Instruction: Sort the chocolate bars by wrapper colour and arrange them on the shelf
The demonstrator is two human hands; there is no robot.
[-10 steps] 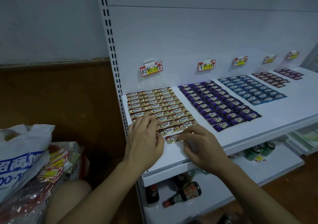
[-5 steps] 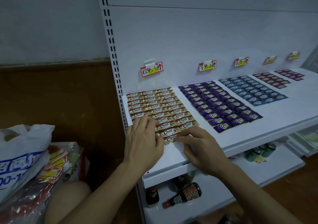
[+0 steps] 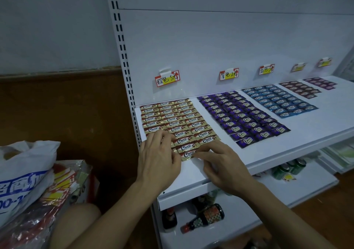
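Fingers, left: left hand lies palm down on the near end of the gold-and-brown foil-wrapped chocolate bars. Its fingers are loosely spread and flat on the wrappers, gripping nothing.
Fingers, right: right hand stretches its forefinger onto the right end of the nearest gold bar, the other fingers curled under (whether the thumb pinches the wrapper, I cannot tell).
Nearest gold bar: flat on the shelf at the front of the middle column, between both hands.
Gold block: three columns at the left end of the white metal shelf.
Other blocks: purple-wrapped bars, blue-wrapped bars, dark red bars and magenta bars follow rightward, each block set apart.
Back panel: handwritten red-and-yellow price tags above the blocks.
Lower shelf: dark glass bottle on its side; green cans farther right.
Beside the shelf: white plastic bag with blue print.
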